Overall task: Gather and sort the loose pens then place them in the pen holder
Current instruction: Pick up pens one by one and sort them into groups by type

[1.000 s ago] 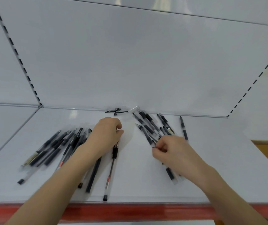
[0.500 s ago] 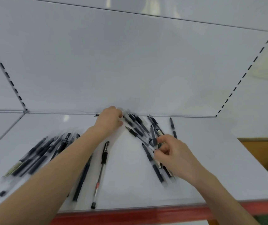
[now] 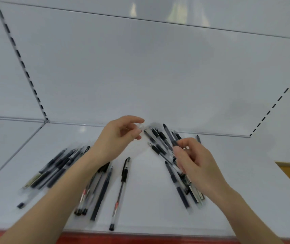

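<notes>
White shelf (image 3: 149, 191): pens (image 3: 160, 140) lay in rough piles, no holder visible (nothing stowed, I'd guess); left hand (image 3: 117, 138) pinched a clear bit (image 3: 141, 126), right hand (image 3: 197, 162) gripped pens.

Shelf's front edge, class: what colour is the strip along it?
The shelf's front edge is red, seen best along the bottom of the head view.

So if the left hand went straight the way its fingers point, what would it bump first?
The left hand, pinching a clear piece, would probably meet the fanned pens first; depth unclear.
</notes>
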Demonstrator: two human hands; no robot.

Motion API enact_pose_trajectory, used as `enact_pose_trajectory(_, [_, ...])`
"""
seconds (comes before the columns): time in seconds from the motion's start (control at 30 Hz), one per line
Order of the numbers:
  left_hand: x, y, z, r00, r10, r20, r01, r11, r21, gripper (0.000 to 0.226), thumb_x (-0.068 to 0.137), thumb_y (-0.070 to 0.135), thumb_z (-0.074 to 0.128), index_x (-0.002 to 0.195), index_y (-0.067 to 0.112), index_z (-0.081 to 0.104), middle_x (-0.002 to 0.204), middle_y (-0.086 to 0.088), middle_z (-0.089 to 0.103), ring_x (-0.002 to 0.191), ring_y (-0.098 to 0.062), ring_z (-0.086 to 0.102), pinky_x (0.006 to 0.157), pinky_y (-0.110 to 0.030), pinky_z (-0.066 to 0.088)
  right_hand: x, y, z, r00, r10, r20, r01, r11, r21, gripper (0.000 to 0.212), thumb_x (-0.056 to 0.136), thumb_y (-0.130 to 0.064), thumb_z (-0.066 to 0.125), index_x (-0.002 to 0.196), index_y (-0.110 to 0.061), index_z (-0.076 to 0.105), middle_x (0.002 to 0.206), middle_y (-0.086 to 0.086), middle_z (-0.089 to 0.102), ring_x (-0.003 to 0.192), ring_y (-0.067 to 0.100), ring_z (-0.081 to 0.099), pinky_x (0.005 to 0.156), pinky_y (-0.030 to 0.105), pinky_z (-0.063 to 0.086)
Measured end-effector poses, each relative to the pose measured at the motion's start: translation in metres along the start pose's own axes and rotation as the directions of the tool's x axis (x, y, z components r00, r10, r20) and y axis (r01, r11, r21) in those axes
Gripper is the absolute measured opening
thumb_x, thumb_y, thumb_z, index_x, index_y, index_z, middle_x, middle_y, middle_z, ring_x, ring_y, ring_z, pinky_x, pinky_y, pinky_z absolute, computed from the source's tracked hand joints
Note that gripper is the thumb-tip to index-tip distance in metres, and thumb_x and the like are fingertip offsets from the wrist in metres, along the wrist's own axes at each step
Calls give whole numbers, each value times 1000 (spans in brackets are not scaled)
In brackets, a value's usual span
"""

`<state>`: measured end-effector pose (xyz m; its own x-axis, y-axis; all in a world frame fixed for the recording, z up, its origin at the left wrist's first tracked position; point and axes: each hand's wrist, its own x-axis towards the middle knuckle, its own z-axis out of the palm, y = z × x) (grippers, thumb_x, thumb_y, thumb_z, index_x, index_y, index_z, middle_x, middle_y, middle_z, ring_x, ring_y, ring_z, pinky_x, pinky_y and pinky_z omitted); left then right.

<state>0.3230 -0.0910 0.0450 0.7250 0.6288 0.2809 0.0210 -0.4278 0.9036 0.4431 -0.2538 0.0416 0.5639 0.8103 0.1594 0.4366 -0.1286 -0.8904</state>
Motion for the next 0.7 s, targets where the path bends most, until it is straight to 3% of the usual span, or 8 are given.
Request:
enact_pose_trajectory(0.1, [-15, 9, -5, 1000, 3, -12, -4, 995, -100, 23, 90, 6, 53, 100, 23, 64, 89, -1, 69, 76, -4, 67, 69, -13, 51, -2, -10, 1, 998, -57, 33, 57, 998, 24, 11, 86, -29, 54, 75, -32, 58, 51, 0, 39, 50, 14, 36, 49, 23, 32])
enact_pose_trajectory(0.3, [-26, 16, -10, 997, -38, -63, 23, 974, -226, 21, 88, 9, 56, 98, 23, 69, 82, 11, 72, 74, 0, 63, 67, -13, 50, -6, -25, 2, 984, -144, 103, 142, 989, 29, 11, 84, -20, 60, 76, -27, 62, 41, -9, 40, 41, 3, 40, 46, 8, 34])
enact_pose_trajectory(0.5, [-30, 22, -10, 999, 4, -34, -12, 972, -234, 18, 85, 15, 60, 90, 30, 69, 87, 18, 72, 76, 2, 63, 69, -11, 49, -9, -28, 1, 973, -175, 148, 177, 984, 3, 11, 84, -19, 60, 76, -26, 62, 40, -9, 38, 41, 3, 41, 49, 8, 36])
enact_pose_trajectory(0.63, [-27, 19, -11, 1000, 0, 1, 1, 963, -268, 28, 87, 0, 55, 92, 25, 68, 85, 16, 72, 77, 1, 64, 71, -11, 49, -9, -26, -3, 973, -149, 176, 152, 988, 0, 15, 87, -15, 58, 74, -22, 63, 42, -3, 40, 38, 4, 39, 46, 10, 35])
enact_pose_trajectory(0.7, [-25, 18, -11, 1000, -27, -5, 24, 939, -342, 22, 80, 1, 65, 92, 20, 66, 82, 10, 72, 77, -3, 65, 72, -12, 50, -9, -25, -5, 972, -136, 192, 138, 990, 0, 15, 87, -16, 58, 76, -25, 63, 42, -1, 43, 39, 6, 40, 45, 16, 37])
